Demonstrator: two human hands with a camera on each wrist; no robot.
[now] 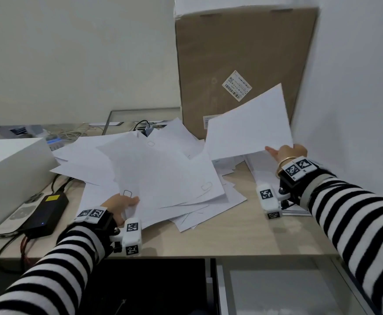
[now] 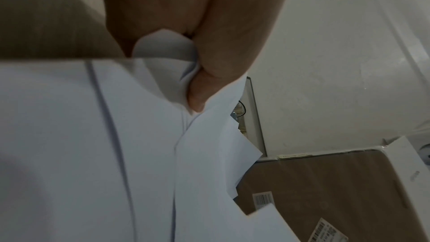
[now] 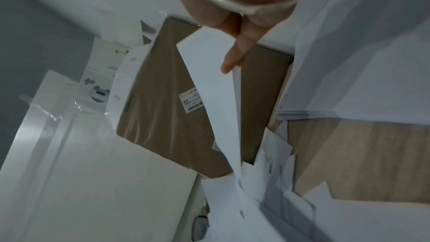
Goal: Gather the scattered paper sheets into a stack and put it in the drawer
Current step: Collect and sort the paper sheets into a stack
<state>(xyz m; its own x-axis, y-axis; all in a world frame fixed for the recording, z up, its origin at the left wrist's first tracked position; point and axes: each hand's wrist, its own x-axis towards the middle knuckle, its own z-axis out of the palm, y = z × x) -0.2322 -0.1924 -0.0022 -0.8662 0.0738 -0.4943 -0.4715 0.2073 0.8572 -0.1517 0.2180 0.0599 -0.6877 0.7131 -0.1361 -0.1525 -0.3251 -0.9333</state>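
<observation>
A loose heap of white paper sheets (image 1: pixel 158 169) covers the middle of the wooden desk (image 1: pixel 231 235). My left hand (image 1: pixel 122 206) grips the near left corner of the heap; the left wrist view shows the thumb (image 2: pixel 209 87) pinching several sheets (image 2: pixel 93 154). My right hand (image 1: pixel 286 153) holds a few sheets (image 1: pixel 249 128) lifted above the desk at the right, in front of a cardboard box. In the right wrist view, fingers (image 3: pixel 239 51) pinch the edge of those lifted sheets (image 3: pixel 216 95). More sheets (image 1: pixel 261 169) lie under the right hand. An open drawer (image 1: pixel 277 289) shows below the desk's front edge.
A tall brown cardboard box (image 1: pixel 242 69) leans on the wall at the back right. A white box (image 1: pixel 10 164) stands at the left, with a black power brick (image 1: pixel 47 210), a remote and cables beside it. A dark opening (image 1: pixel 154 287) lies below the desk edge.
</observation>
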